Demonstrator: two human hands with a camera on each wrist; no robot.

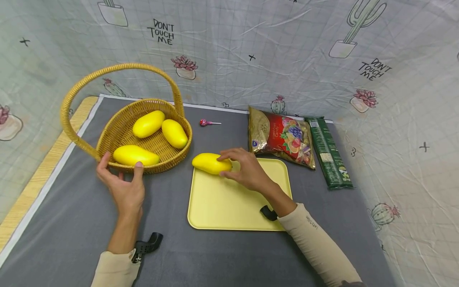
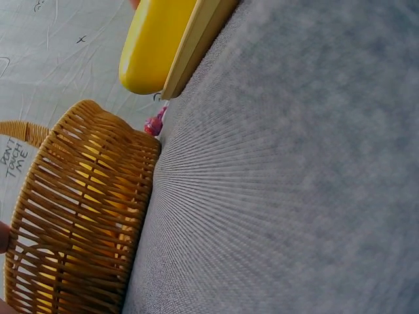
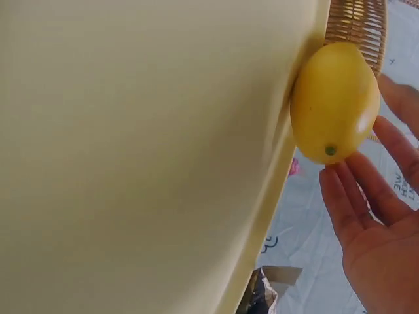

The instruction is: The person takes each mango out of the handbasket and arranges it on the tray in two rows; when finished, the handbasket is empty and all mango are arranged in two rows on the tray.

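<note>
My left hand (image 1: 123,191) grips the near rim of a wicker basket (image 1: 172,162), its fingers by the handle base and its thumb at the rim. Inside lie three yellow mangoes, one at the near side (image 1: 134,155), one at the back (image 1: 148,124) and one to the right (image 1: 174,134). Another mango (image 1: 208,163) rests across the far left corner of a pale yellow tray (image 1: 233,207). My right hand (image 1: 247,169) holds that mango's right end between thumb and fingers. In the right wrist view, the fingertips (image 3: 332,171) meet the mango (image 3: 335,104) near its green stem spot.
A lollipop (image 1: 203,122) lies behind the tray, right of the basket. Beyond the tray's far right corner are a red and gold candy bag (image 1: 276,135) and a long green packet (image 1: 328,153). A printed cloth (image 1: 229,52) hangs behind the grey-covered table (image 1: 201,255).
</note>
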